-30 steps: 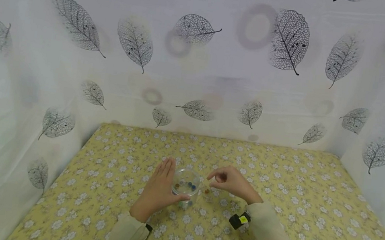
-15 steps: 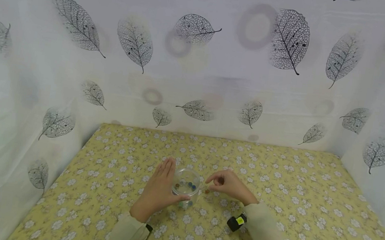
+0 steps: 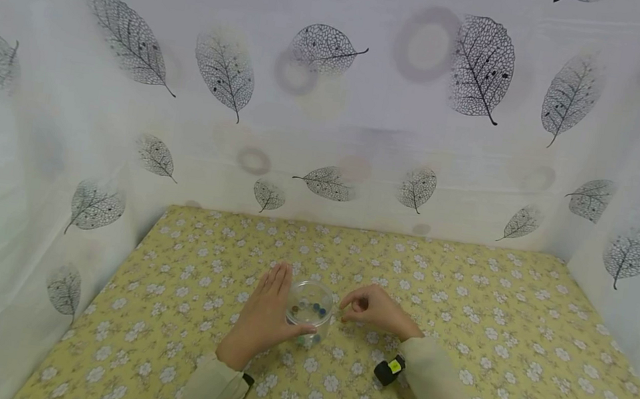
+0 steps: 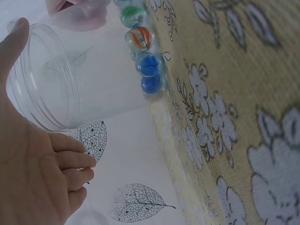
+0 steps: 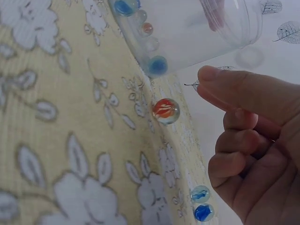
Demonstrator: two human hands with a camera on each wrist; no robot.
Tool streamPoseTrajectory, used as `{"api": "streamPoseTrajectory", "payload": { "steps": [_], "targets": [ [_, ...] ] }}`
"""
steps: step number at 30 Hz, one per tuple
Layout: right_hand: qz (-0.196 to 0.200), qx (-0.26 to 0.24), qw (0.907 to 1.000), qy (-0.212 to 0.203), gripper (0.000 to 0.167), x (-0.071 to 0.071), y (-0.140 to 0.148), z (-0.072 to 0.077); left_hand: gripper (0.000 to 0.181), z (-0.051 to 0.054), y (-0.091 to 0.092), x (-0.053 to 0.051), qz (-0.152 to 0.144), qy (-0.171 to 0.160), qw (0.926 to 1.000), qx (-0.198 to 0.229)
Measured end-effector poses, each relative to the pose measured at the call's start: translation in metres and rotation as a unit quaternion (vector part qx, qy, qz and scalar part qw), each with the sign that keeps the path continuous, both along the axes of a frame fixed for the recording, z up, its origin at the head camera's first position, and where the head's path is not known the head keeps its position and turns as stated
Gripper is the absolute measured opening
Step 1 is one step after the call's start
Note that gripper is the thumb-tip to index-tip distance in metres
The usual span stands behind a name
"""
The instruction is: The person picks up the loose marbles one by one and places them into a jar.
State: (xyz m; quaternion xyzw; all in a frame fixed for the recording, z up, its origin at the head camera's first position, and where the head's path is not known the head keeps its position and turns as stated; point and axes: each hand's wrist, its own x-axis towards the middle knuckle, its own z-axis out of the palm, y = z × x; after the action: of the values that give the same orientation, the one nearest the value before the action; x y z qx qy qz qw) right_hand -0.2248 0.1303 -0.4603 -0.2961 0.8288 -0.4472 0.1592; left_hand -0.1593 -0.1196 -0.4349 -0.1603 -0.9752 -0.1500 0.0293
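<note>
A clear plastic jar [image 3: 325, 326] with an uncovered top stands on the cloth, with several glass marbles at its bottom. In the left wrist view these include a green marble [image 4: 132, 16], an orange-striped marble [image 4: 140, 37] and a blue marble [image 4: 148, 64]. My left hand [image 3: 262, 316] rests against the jar's left side, fingers straight and thumb across its near side. Right of the jar, my right hand [image 3: 379, 310] hovers by an orange-and-white marble [image 5: 166, 111] on the cloth. Its thumb and forefinger come close together, other fingers curled, with nothing visible between them.
Two more marbles, a light blue marble [image 5: 200, 193] and a dark blue marble [image 5: 203, 212], lie on the cloth under the right hand. A yellow floral cloth [image 3: 454, 284] covers the table. White leaf-print curtains [image 3: 366, 125] stand at the back and sides.
My right hand has moved slightly toward me and left, closer over the orange marble, and now covers more of it in the head view. The left hand and jar have stayed put.
</note>
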Motion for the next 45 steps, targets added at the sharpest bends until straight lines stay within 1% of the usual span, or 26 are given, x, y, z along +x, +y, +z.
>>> {"api": "streamPoseTrajectory", "payload": {
  "steps": [5,6,9,12,13,18,26,31,35,43,45],
  "targets": [
    [-0.006,0.022,0.9996,0.014,0.013,-0.001,-0.001,-0.005,0.116,-0.001,0.0,-0.001,-0.001,0.0,1.0,0.0],
    [-0.006,0.023,0.9996,0.013,0.013,-0.001,-0.001,-0.005,0.117,-0.007,-0.001,-0.003,0.001,0.01,0.9999,-0.002],
    [-0.005,0.025,0.9997,0.008,0.012,-0.002,0.0,-0.006,0.117,-0.008,-0.001,-0.003,0.002,0.006,1.0,0.002],
    [-0.005,0.023,0.9997,-0.001,0.011,-0.003,0.0,-0.008,0.117,-0.007,-0.001,-0.003,0.003,0.007,1.0,0.005],
    [-0.005,0.024,0.9997,-0.001,0.011,-0.003,0.0,-0.009,0.115,-0.001,0.0,0.0,0.002,-0.005,1.0,0.007],
    [-0.004,0.022,0.9997,-0.006,0.009,-0.004,0.0,-0.012,0.114,-0.001,0.0,0.0,0.003,-0.006,0.9999,0.011],
    [0.0,0.018,0.9998,-0.008,0.01,-0.006,0.0,-0.017,0.116,-0.001,0.0,-0.001,0.001,-0.005,1.0,0.006],
    [0.008,0.011,0.9998,-0.016,0.011,-0.005,0.001,-0.016,0.115,0.0,0.0,-0.001,0.003,-0.006,1.0,0.007],
    [0.01,0.015,0.9996,-0.022,0.013,-0.005,0.001,-0.015,0.115,0.0,0.0,0.0,0.003,-0.007,0.9999,0.009],
    [0.004,0.022,0.999,-0.039,0.016,-0.004,0.002,-0.017,0.115,-0.001,0.0,0.0,0.004,-0.01,0.9998,0.014],
    [0.001,0.022,0.9991,-0.036,0.017,-0.003,0.003,-0.018,0.116,-0.001,0.0,0.0,0.005,-0.012,0.9998,0.014]
  ]
}}
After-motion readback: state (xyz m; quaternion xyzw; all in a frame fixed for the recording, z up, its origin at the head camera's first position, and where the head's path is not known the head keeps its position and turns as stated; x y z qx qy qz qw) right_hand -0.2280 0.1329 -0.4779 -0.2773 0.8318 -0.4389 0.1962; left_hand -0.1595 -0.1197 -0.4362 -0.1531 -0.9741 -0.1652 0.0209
